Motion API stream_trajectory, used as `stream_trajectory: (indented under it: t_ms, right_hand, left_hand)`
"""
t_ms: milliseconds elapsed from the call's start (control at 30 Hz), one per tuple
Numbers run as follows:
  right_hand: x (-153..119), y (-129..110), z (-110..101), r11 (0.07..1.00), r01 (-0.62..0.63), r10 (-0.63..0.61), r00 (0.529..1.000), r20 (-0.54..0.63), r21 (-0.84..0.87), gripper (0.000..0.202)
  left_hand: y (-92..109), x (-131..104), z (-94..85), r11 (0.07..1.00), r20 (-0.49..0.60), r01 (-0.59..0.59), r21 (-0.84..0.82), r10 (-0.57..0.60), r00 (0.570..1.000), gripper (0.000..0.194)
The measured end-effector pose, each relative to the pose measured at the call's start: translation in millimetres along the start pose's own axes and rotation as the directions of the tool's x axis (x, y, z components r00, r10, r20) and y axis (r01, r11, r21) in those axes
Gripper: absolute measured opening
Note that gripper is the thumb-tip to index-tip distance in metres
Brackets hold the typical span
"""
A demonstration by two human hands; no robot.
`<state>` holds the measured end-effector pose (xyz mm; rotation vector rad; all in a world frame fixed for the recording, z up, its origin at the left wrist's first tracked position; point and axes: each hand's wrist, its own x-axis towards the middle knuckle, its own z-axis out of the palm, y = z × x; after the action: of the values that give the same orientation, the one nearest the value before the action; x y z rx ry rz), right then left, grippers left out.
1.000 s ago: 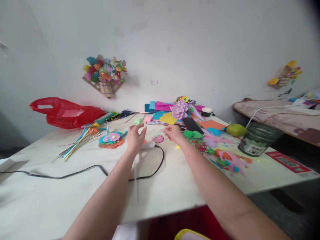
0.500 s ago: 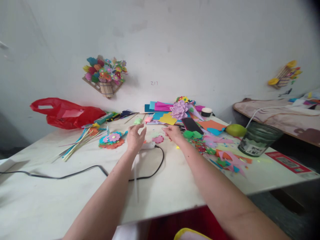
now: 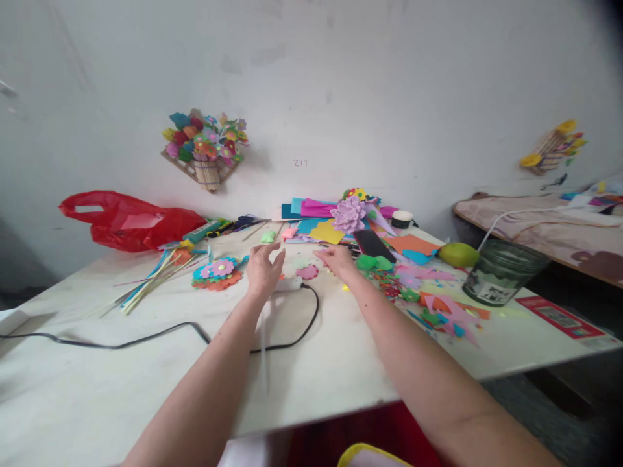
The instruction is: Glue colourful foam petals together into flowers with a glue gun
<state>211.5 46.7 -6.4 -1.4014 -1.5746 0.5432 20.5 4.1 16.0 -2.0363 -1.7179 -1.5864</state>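
Over the middle of the table, my left hand (image 3: 263,267) has its thumb and fingers apart, with nothing seen between them. Beside and partly beneath it lies a white glue gun (image 3: 288,283) with a black cord. My right hand (image 3: 337,259) is closed in a pinch; anything in its fingertips is too small to make out. A pink scalloped foam piece (image 3: 307,272) lies on the table between the hands. Green foam (image 3: 268,237) and pink foam (image 3: 289,233) bits sit just beyond the left fingers. Layered foam flowers (image 3: 217,272) rest left of my left hand.
A red bag (image 3: 131,224) and thin strips (image 3: 150,279) are on the left. Foam sheets, a purple flower (image 3: 348,214) and a phone (image 3: 373,246) stand behind. Foam scraps (image 3: 450,314), a green fruit (image 3: 459,255) and a glass jar (image 3: 503,272) are on the right.
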Motion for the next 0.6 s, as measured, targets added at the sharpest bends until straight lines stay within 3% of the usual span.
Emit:
stream_trajectory:
  t_ms: [167,467,600]
  right_hand:
    - [-1.1,-2.2,1.4,0.999,0.037,-0.036,0.997,0.062,-0.004,0.017]
    - [-0.2,3.0,2.6,0.994,0.093,-0.088,0.993,0.073,-0.064,0.038]
    - [0.6,4.6,4.6,0.988,0.116,-0.108,0.991,0.084,-0.104,0.027]
  left_hand:
    - [-0.7,-0.3,0.1,1.0,0.008,-0.008,0.0,0.008,1.0,0.03]
    - [-1.4,-0.1,0.5,1.0,0.014,-0.015,0.001,0.015,1.0,0.03]
    - [-1.2,0.4,1.0,1.0,0.012,-0.005,0.003,0.005,1.0,0.029]
